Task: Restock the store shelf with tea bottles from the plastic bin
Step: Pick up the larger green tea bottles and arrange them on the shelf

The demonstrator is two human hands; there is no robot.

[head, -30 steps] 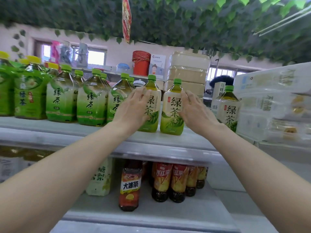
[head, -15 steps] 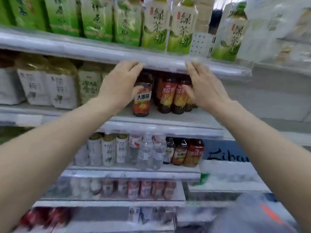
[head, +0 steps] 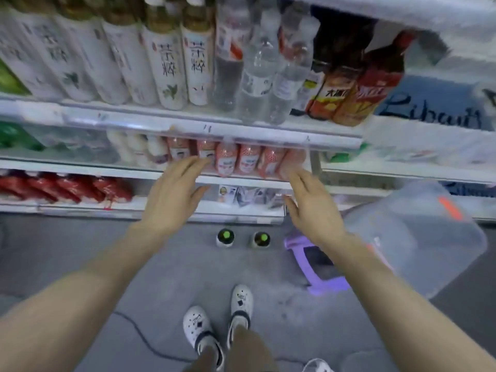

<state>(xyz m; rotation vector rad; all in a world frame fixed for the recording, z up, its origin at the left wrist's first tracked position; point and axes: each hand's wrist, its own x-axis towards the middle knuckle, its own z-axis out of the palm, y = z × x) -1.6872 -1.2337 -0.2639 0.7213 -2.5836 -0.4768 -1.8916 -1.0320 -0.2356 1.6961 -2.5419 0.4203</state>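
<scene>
Two tea bottles with green caps stand upright on the grey floor, one on the left and one on the right, seen from above. My left hand hovers open above and left of them, fingers spread, holding nothing. My right hand is open too, above and right of the bottles. A clear plastic bin with an orange mark lies tilted on the floor at the right, partly behind my right forearm. The store shelf rises in front, its tiers packed with bottles.
A purple stool or frame lies on the floor beside the bin. My feet in white clogs stand below the bottles. A black cable runs across the floor at the lower left. Stacked white packs fill the right shelf section.
The view has swung down from the top shelf to the floor. Both hands left the green tea bottles on the top shelf and dropped, empty, toward the two bottles on the floor.
</scene>
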